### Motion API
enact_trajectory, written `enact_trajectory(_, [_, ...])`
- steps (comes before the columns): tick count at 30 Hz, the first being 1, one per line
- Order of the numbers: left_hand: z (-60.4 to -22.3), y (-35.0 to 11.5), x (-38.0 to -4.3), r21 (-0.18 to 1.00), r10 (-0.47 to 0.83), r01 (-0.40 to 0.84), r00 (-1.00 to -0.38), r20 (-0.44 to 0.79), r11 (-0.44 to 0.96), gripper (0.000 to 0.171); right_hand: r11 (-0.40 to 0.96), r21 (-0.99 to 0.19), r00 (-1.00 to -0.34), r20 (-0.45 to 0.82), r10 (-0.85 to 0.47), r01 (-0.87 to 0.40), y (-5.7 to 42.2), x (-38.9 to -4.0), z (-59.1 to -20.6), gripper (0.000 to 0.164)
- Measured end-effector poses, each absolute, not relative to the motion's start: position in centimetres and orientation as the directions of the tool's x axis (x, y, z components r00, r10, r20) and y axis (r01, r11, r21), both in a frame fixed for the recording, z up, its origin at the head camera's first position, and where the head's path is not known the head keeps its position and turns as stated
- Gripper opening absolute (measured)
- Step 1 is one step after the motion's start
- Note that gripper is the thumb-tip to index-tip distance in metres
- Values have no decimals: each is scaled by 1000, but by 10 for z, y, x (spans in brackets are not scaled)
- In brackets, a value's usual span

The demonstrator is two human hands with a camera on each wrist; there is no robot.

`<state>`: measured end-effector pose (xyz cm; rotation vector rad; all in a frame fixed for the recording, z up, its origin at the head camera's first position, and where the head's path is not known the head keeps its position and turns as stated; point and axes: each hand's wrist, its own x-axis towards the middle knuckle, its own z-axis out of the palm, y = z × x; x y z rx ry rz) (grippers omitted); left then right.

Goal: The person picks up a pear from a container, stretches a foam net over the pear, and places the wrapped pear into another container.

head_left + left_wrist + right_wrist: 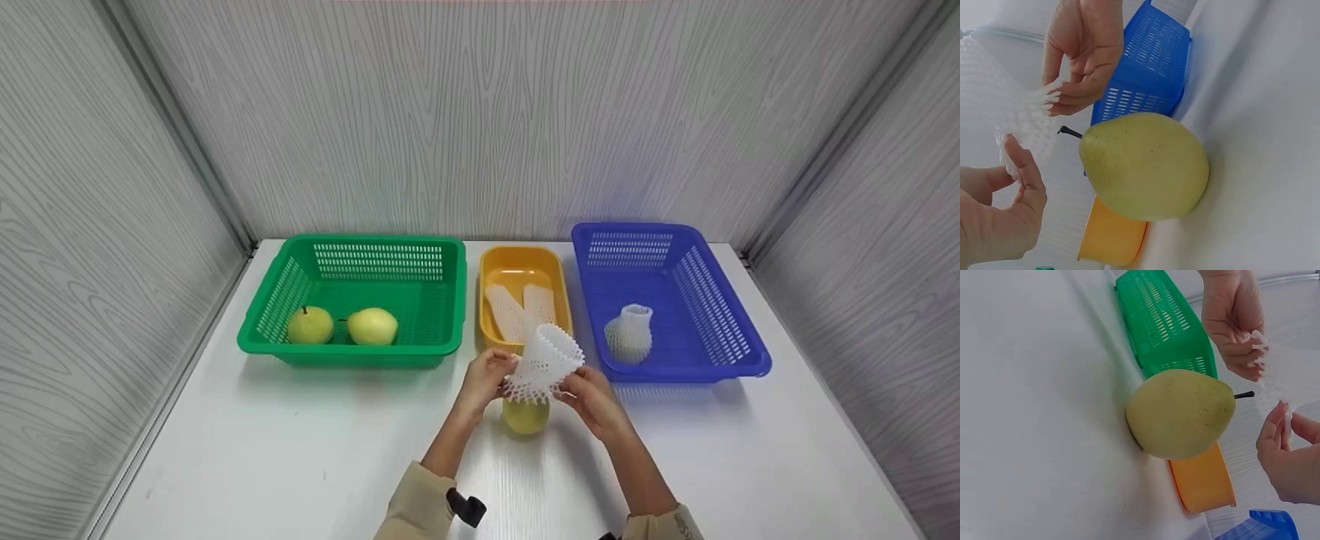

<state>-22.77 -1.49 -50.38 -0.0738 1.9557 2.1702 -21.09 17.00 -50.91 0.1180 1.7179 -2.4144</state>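
A white foam fruit net (546, 364) is stretched between my two hands, its lower rim spread wide. My left hand (486, 381) pinches one side of that rim, and my right hand (592, 401) pinches the opposite side. Directly below stands a yellow-green pear (526, 417) on the table, its stem (1069, 131) pointing up toward the net. Both wrist views show the pear whole and a gap between its stem and the net. In the head view the net hides the pear's top.
A green basket (352, 349) at the left holds two pears (373, 326). Behind my hands, a yellow tray (523, 256) contains flat foam nets (507, 311). The blue basket (686, 370) at the right holds a netted pear (630, 335). White table surface (315, 450) lies in front.
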Motion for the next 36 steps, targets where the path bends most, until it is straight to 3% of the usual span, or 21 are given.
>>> enact_trajectory(6, [-516,-20,-224,983,164,-179,-970,-181,26,13,-87,-984,-986,-147,-82,154,172,-210,-518,12])
enact_trajectory(13, [-528,-24,-225,981,182,-156,-967,-175,114,8,103,-981,-981,-175,-79,167,169,-214,-526,27])
enact_trajectory(22, [-532,-28,-227,952,167,-117,-971,-169,284,9,185,-970,-983,-173,-62,158,167,-214,-522,20])
enact_trajectory(28, [-528,-31,-227,893,206,-22,-970,-128,450,13,206,-965,-983,-174,-57,159,166,-212,-522,31])
enact_trajectory(31, [-522,-34,-226,876,326,101,-943,-66,471,25,208,-963,-981,-187,-55,172,165,-212,-524,31])
enact_trajectory(36, [-511,-36,-221,878,535,250,-845,-7,407,68,195,-968,-984,-170,-61,155,166,-213,-526,24])
